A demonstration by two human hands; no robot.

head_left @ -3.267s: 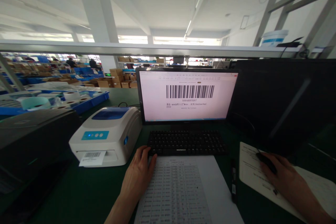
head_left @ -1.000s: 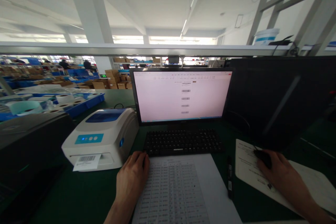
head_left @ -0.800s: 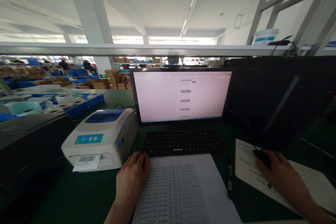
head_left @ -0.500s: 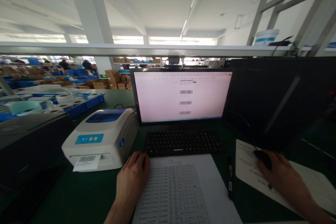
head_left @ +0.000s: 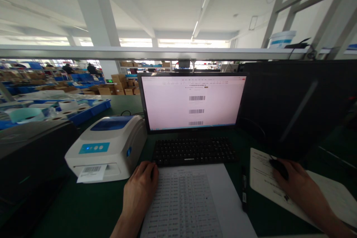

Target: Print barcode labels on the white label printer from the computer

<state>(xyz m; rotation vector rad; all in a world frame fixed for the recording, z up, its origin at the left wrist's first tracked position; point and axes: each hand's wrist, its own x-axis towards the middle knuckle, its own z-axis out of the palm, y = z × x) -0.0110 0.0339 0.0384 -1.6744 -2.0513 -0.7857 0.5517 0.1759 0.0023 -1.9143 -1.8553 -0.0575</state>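
Note:
My left hand [head_left: 141, 189] lies palm down at the near left corner of the black keyboard [head_left: 195, 151], fingers bent onto its edge and onto a printed sheet of small text [head_left: 185, 204]. My right hand [head_left: 295, 180] is cupped over a black mouse [head_left: 279, 167] that rests on a white paper [head_left: 264, 176]. The monitor [head_left: 192, 100] shows a white page with three small barcodes. A white label printer [head_left: 107, 147] at the left has a barcode label [head_left: 91, 173] sticking out of its slot.
A black pen [head_left: 244, 187] lies between the sheet and the mouse paper. A dark second screen [head_left: 295, 104] stands at the right, a black machine [head_left: 28, 152] at the left. Blue trays with label rolls [head_left: 69, 106] sit behind the printer, on the green table [head_left: 92, 208].
The screen went from one large barcode to a page of small barcodes, which have grown slightly over the last second. Both hands have stayed in place.

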